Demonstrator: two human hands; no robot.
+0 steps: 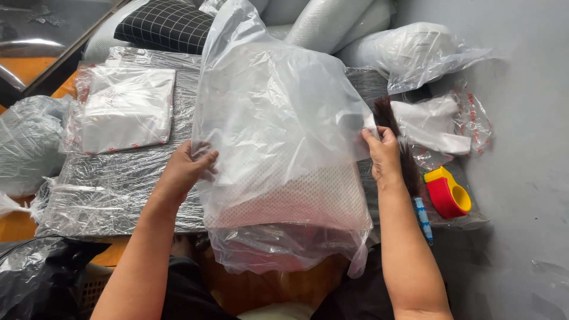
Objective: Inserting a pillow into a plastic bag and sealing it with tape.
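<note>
The clear plastic bag (278, 136) with its white mesh pad stands upright between both hands at the worktable's near edge, long axis vertical. The left hand (185, 169) pinches its left side; the right hand (384, 155) clamps the right edge.

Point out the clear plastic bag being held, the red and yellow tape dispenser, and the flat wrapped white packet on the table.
clear plastic bag (278, 118), head view, upper front face.
red and yellow tape dispenser (446, 192), head view, red body.
flat wrapped white packet (124, 109), head view, middle of its top.
</note>
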